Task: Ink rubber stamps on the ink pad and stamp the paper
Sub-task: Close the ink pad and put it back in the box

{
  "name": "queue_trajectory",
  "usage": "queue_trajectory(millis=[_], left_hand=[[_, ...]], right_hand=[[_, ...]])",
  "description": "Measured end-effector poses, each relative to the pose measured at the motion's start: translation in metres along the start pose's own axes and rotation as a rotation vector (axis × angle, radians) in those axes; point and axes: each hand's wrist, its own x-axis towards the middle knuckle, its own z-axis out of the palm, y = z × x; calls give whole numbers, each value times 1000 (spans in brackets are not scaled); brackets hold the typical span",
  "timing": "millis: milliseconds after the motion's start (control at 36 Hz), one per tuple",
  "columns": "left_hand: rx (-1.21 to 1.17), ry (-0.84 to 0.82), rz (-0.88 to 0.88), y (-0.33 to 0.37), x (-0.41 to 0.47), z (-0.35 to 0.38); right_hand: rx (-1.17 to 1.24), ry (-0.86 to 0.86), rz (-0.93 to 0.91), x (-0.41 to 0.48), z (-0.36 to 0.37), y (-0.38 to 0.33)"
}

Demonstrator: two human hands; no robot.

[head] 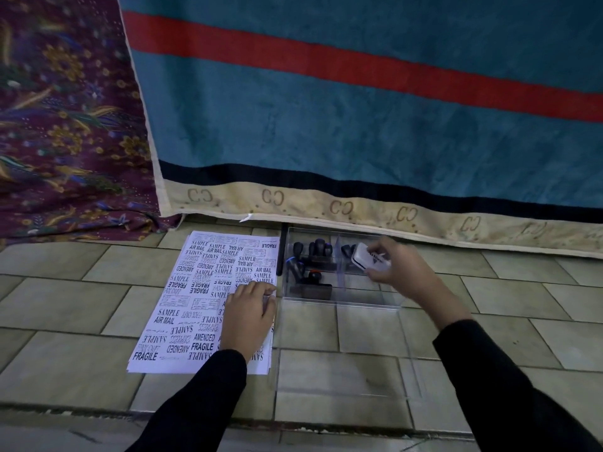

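Both were busy: the right hand [400, 266] gripped the ink pad [370, 260], the left hand [249, 313] lay flat on the paper [195, 288]. Placing the pad alongside seemed best.

so the paper [195, 308] lies flat on the tiled floor [81, 288], nearly covered in black SAMPLE, FRAGILE, AIR MAIL prints. the stamps [310, 259], dark knob handles, are jumbled in the left section of the clear box [339, 301] beside it. the ink pad [370, 259], a small white case, is tilted in the right grip [398, 265] over the box.
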Motion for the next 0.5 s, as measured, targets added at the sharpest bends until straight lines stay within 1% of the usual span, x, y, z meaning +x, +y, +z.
queue_trajectory(millis=[83, 278, 417, 500], left_hand=[[-13, 2, -6, -1, 0, 1], [-47, 9, -20, -1, 1, 1], [-93, -1, -28, -2, 1, 0], [-191, -32, -68, -2, 2, -2]], right_hand=[[-47, -130, 38, 18, 4, 17], [-110, -303, -26, 38, 28, 31], [-91, -330, -66, 42, 43, 35], [-54, -322, -59, 41, 46, 39]])
